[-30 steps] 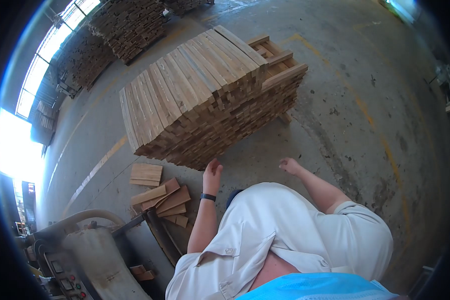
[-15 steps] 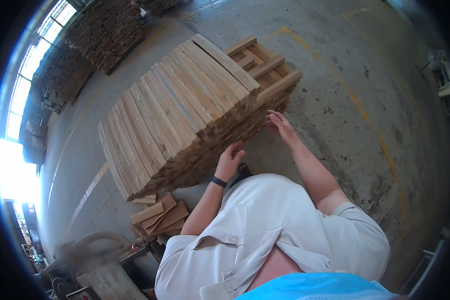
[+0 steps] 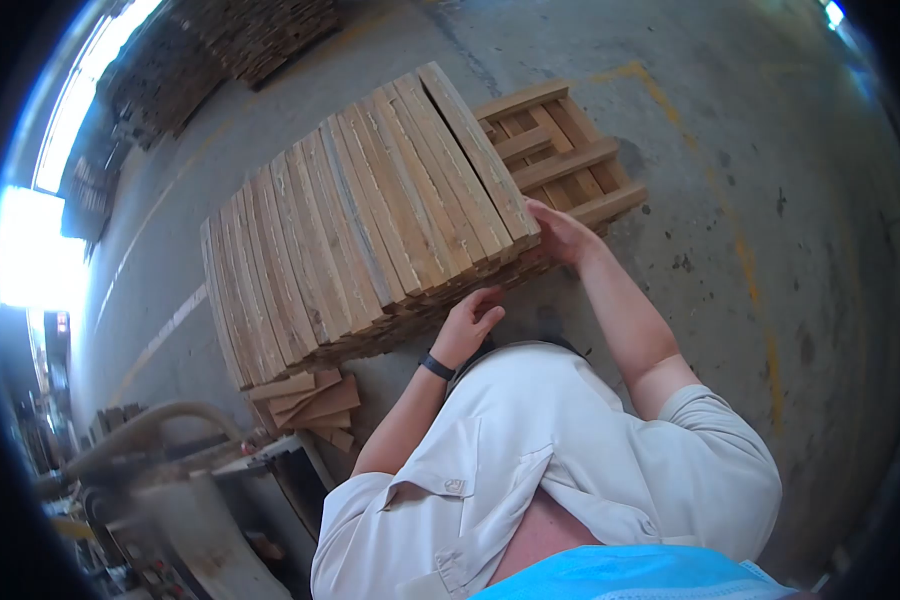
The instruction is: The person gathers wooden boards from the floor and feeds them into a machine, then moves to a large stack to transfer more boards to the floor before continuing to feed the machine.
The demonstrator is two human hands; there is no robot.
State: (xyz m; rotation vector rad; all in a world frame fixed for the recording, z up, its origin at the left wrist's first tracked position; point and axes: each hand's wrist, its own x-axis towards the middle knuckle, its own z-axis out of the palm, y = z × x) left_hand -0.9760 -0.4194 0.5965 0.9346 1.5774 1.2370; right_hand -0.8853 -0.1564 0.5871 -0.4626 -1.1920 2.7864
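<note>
Head camera, looking down: a tall stack of boards [image 3: 370, 215] stands on the concrete floor [image 3: 750, 200] directly in front of the person. The right hand [image 3: 560, 235] rests on the near right corner of the stack, fingers spread over the end of the outermost top board; the hand is open against the wood, and whether any finger hooks under a board cannot be told. The left hand [image 3: 470, 322] sits lower, against the near face of the stack, fingers curled loosely toward the board ends; no board is closed in it. A black wristband [image 3: 436, 366] circles the left wrist.

On the far right side of the stack, the boards lie crosswise at a lower level [image 3: 560, 150]. A small pile of short offcuts [image 3: 305, 400] lies on the floor at the near left foot of the stack. A machine with a curved hose [image 3: 140, 435] stands at lower left. More stacked timber [image 3: 220, 45] fills the background.
</note>
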